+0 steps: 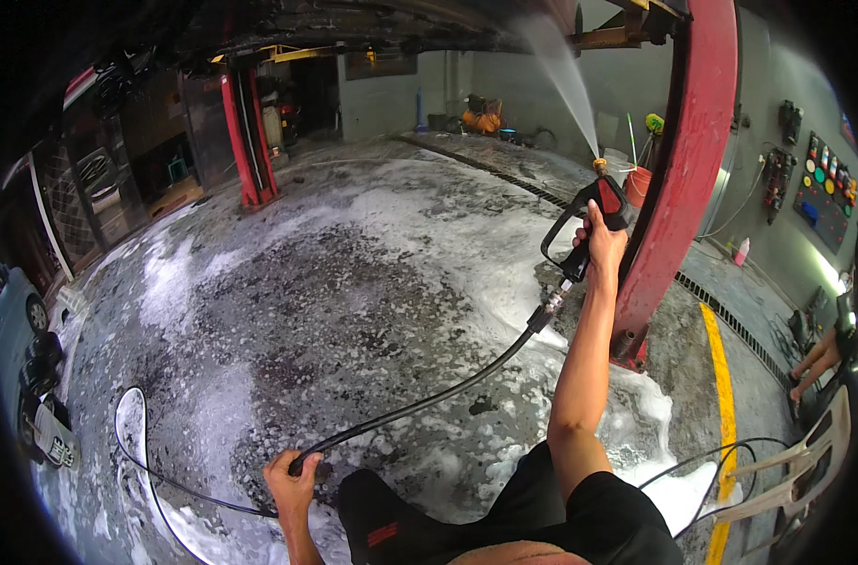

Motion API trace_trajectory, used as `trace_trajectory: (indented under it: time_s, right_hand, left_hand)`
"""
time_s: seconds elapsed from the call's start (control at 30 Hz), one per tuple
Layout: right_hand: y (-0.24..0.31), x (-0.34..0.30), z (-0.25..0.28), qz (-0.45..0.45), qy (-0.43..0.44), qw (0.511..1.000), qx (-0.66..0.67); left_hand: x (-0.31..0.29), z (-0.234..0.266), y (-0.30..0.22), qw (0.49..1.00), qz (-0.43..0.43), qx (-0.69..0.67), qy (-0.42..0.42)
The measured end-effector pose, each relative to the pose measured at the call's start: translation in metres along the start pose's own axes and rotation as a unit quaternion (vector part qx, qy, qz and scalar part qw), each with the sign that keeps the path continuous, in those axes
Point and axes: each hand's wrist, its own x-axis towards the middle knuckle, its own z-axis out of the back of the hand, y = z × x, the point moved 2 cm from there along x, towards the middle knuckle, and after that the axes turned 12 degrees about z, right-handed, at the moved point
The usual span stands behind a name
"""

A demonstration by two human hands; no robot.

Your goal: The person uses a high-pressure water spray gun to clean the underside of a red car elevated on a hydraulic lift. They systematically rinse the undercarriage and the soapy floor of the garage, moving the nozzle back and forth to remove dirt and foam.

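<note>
My right hand [602, 240] is wrapped round the grip of a black and red pressure washer gun [605, 202], held out at arm's length and pointed upward. From its brass nozzle [599, 166] a white fan of water [563, 80] sprays up at the dark underside of a raised vehicle [401, 26]. A black hose [438, 391] runs from the gun's lower end down to the left. Low in front of me, my left hand [292, 476] is closed around that hose. The trigger is mostly hidden behind my fingers.
Close beyond my right arm stands a red lift post [679, 188]; another red post [247, 137] is farther left. White foam [504, 282] covers much of the wet floor. A drain grate [730, 315], orange bucket [637, 185] and plastic chair [806, 461] are at right. Hose loops lie both sides.
</note>
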Motion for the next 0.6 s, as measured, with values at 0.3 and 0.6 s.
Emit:
trace_trajectory:
  time_s: [0.3, 0.6]
  right_hand:
    - [-0.037, 0.004, 0.017, -0.036, 0.011, 0.999, 0.012]
    - [-0.02, -0.02, -0.012, -0.003, 0.123, 0.992, -0.024]
  left_hand:
    - [-0.024, -0.019, -0.002, 0.999, 0.005, 0.042, 0.027]
    - [-0.037, -0.021, 0.005, 0.993, 0.043, 0.08, 0.072]
